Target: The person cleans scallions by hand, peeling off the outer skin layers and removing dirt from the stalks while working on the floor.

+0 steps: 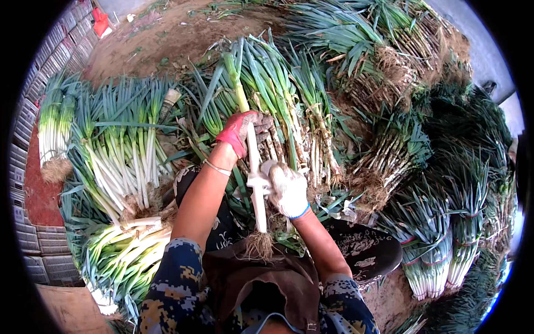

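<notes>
My left hand (pixel 244 129), in a red glove with a dirty dark palm, is closed around the upper stem of a leek or large green onion (pixel 257 196). Its green leaves point away from me and its root tuft hangs over my lap. My right hand (pixel 288 188), in a white knitted glove with a blue cuff, is curled beside the white stem. A white tool (pixel 258 182) crosses the stem at that hand; its exact kind is unclear. Just beyond lie unpeeled stalks (pixel 311 125) with brownish outer skins.
Clean white-stemmed stalks (pixel 121 158) lie to the left, with more (pixel 129 254) below them. Tied bundles (pixel 429 250) stand at the lower right. Heaps of unpeeled stalks (pixel 392 67) fill the upper right. Stacked cartons or printed blocks (pixel 50 54) line the left edge; bare soil (pixel 137 46) shows beyond.
</notes>
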Demonstrator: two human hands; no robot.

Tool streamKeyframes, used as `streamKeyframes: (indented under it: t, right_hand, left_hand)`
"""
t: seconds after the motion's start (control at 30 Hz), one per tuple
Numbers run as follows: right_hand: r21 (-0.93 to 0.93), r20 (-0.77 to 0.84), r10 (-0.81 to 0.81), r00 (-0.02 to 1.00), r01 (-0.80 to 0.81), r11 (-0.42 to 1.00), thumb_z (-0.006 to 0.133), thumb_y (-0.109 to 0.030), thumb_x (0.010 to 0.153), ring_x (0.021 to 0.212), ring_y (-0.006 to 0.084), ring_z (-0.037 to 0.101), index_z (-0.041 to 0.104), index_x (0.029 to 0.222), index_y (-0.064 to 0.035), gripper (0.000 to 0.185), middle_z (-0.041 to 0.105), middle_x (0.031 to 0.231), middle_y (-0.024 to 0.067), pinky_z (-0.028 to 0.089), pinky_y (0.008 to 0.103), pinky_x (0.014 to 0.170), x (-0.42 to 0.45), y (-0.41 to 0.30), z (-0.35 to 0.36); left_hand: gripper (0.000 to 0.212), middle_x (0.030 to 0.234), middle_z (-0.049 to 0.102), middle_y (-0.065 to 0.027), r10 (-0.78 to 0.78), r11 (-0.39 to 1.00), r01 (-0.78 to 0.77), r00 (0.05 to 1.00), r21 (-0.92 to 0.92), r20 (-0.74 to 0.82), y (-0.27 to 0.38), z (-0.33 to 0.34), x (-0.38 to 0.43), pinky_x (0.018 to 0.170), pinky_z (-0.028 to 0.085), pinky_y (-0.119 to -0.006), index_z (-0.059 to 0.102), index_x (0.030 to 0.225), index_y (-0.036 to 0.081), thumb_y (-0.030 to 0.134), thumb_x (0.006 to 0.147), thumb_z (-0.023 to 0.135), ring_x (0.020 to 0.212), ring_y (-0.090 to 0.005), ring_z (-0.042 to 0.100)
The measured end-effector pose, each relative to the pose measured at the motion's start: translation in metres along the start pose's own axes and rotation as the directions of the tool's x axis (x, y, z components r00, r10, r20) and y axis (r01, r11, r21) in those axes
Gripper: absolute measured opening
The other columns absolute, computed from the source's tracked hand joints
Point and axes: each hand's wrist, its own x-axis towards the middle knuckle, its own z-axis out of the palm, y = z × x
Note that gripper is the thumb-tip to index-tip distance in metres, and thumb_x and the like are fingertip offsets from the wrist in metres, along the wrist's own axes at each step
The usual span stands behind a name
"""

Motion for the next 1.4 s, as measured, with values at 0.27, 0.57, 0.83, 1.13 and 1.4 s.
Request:
streamKeyframes:
  t: [0.27,0.57,0.83,1.13,1.4]
  right_hand:
    - [0.085,0.225,0.178,0.958,-0.202,0.976,0.069,-0.017,0.07,0.066,0.0379,0.06,0.054,0.103,0.0009,0.04,0.061,0.082,0.0191,0.049,0.0442,0.058,-0.146,-0.011,-0.053]
    - [-0.198,0.361,0.692,0.625,-0.673,0.712,0.058,-0.014,0.084,0.062,0.04,0.06,0.051,0.097,-0.0049,0.017,0.058,0.066,0.0197,0.047,0.0461,0.054,-0.216,-0.007,-0.068]
    - [0.025,0.31,0.273,0.911,-0.295,0.955,0.079,-0.016,0.064,0.086,0.0366,0.061,0.037,0.134,-0.0026,0.082,0.056,0.109,0.019,0.053,0.0441,0.066,-0.086,-0.012,0.031]
    - [-0.382,0.263,0.022,0.965,0.083,0.921,0.052,-0.016,0.083,0.092,0.0235,0.057,0.055,0.12,-0.0109,0.037,0.058,0.111,0.0075,0.048,0.0383,0.077,-0.086,0.021,0.151]
    - [-0.094,0.551,0.517,0.655,-0.567,0.819,0.065,-0.03,0.078,0.088,0.0427,0.063,0.051,0.111,-0.0008,0.047,0.063,0.089,0.03,0.051,0.0474,0.077,-0.023,0.063,0.095]
  left_hand:
    - [0.02,0.101,0.066,-0.0173,0.158,0.972,-0.147,0.986,-0.185,0.047,0.028,-0.001,-0.015,0.086,0.055,-0.045,0.056,0.095,0.004,0.023,0.088,0.059,0.092,-0.0268,0.065]
    - [0.009,0.077,0.066,-0.0097,0.475,0.866,-0.446,0.876,-0.228,0.09,0.16,-0.049,-0.062,0.042,0.045,-0.022,0.058,0.088,0.002,0.01,0.087,0.062,0.048,-0.0074,0.053]
    - [0.025,0.09,0.066,-0.0027,0.715,0.696,-0.62,0.552,0.363,-0.428,0.239,-0.212,-0.239,0.046,0.033,-0.02,0.061,0.105,0.005,0.025,0.091,0.058,0.054,-0.0071,0.044]
    - [0.022,0.061,0.051,-0.0037,0.256,0.736,-0.675,0.346,-0.051,-0.903,0.0,-0.519,-0.428,0.058,0.049,-0.034,0.05,0.075,0.01,0.023,0.092,0.051,0.052,-0.0174,0.05]
    - [0.051,0.094,0.057,-0.0186,0.431,0.888,-0.062,-0.229,0.455,-0.873,0.022,-0.432,-0.391,0.085,0.048,-0.045,0.048,0.117,-0.002,0.036,0.085,0.06,0.084,-0.0313,0.057]
